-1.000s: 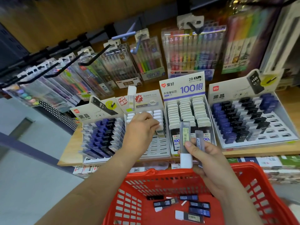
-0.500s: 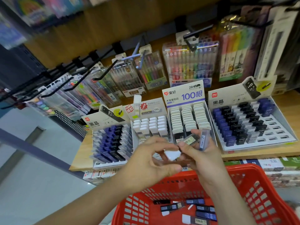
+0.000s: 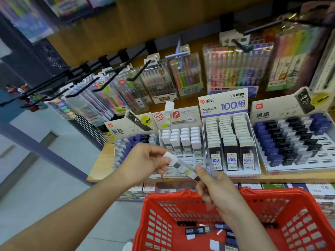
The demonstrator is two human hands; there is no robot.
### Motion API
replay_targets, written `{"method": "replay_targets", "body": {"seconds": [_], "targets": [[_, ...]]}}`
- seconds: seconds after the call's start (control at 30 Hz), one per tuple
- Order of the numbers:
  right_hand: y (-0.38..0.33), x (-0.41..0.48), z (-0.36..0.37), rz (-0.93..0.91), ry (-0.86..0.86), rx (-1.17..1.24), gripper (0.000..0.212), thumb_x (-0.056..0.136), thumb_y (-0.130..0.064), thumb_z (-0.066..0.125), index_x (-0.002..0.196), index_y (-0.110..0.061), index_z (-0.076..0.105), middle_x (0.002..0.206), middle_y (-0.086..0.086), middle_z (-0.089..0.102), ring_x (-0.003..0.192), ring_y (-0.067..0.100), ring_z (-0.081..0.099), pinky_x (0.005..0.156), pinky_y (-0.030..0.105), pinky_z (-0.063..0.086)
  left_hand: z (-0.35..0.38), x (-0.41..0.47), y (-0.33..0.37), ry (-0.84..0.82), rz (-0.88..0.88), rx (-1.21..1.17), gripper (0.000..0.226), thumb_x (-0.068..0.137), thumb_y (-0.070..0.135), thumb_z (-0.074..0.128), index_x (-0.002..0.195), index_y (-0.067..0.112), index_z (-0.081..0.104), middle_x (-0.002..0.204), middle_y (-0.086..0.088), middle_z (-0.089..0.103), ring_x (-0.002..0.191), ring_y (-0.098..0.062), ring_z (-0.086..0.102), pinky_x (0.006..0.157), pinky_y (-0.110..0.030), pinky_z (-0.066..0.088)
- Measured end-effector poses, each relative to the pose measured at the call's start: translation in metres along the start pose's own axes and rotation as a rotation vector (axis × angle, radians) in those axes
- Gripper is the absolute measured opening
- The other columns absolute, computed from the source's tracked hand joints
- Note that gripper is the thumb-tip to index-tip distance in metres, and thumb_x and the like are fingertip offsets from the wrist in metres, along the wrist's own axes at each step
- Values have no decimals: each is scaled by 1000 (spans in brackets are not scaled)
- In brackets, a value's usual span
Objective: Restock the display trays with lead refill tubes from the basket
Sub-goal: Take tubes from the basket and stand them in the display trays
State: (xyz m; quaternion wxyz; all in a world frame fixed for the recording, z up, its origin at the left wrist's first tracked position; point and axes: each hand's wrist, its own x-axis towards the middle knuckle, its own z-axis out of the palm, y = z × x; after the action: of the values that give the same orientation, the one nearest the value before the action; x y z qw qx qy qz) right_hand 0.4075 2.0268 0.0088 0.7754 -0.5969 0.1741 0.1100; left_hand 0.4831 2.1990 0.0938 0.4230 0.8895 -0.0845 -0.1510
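Four display trays [image 3: 322,160] are spread across the middle of the frame. The red basket [image 3: 299,205] fills the lower right, with loose tubes [image 3: 197,230] scattered on its floor. At centre, the white cap of a lead refill tube [image 3: 181,166] is pinched by the left hand [image 3: 145,160], and its dark foot is gripped by the right hand [image 3: 215,189]. A second clear tube [image 3: 210,165] seems to be kept there too, though blur leaves this uncertain. The tube is best taken by the cap, so it can be lowered upright into an empty slot of the white-capped tray [image 3: 192,161] just behind. It is seen as slim, transparent and yellow-labelled, tilted down to the right.
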Motion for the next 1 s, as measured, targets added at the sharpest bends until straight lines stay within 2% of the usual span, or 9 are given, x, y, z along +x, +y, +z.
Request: {"method": "replay_targets", "body": {"seconds": [0.07,0.17,0.27,0.4,0.57,0.73,0.83,0.9,1.0], "targets": [[3,4,0,41,-8,99,22,97,-39,57,101,-17,60,60,0,53,44,10,36,39,20,24,-9,11,3,100,28,62,14,89,4,62,89,14,71,67,-7,68,56,-13,64,62,-25,56],[7,12,-6,81,35,273,18,98,-17,57,114,-22,63,72,4,57,51,11,42,40,21,26,-23,36,-5,265,101,208,13,91,7,61,92,14,72,75,-10,71,63,-17,66,73,-34,58],[9,14,-13,48,42,335,24,99,-6,50,113,-13,69,79,11,63,57,13,47,43,23,33,-25,50,-15,338,190,475,11,92,16,61,95,14,72,73,-4,70,73,-22,66,74,-31,52],[9,11,-18,12,4,326,24,101,-6,47,111,-8,68,81,11,67,62,15,50,48,24,36,-15,58,-31,303,245,715,20,95,25,57,92,8,68,82,-11,68,80,-28,59,68,-34,40],[8,7,-20,13,-41,313,23,102,-10,47,114,-9,66,88,11,72,66,16,59,52,25,44,-7,62,-43,251,304,747,15,95,24,57,85,17,67,71,3,52,69,-20,50,60,-29,30],[8,3,-22,18,-27,335,21,100,-13,51,109,-11,69,83,9,70,69,18,65,58,27,55,-4,68,-48,173,386,862,16,95,11,56,95,12,72,86,-6,62,83,-28,57,69,-33,46],[8,2,-22,-2,3,338,19,98,-13,54,105,-13,72,86,7,68,68,19,67,59,27,57,1,73,-50,218,381,905,23,89,0,57,104,9,71,103,-14,60,94,-34,56,78,-32,46],[8,3,-22,-25,53,318,17,96,-12,58,102,-15,73,86,6,71,68,19,68,59,28,57,5,75,-46,257,366,854,25,92,5,56,114,9,67,107,-12,60,97,-32,56,80,-31,44],[9,5,-22,-56,115,274,14,91,-11,65,103,-14,71,79,11,73,67,22,67,64,33,56,8,78,-38,332,340,770,10,91,14,61,100,11,65,91,-5,63,85,-23,56,67,-28,38]]}}
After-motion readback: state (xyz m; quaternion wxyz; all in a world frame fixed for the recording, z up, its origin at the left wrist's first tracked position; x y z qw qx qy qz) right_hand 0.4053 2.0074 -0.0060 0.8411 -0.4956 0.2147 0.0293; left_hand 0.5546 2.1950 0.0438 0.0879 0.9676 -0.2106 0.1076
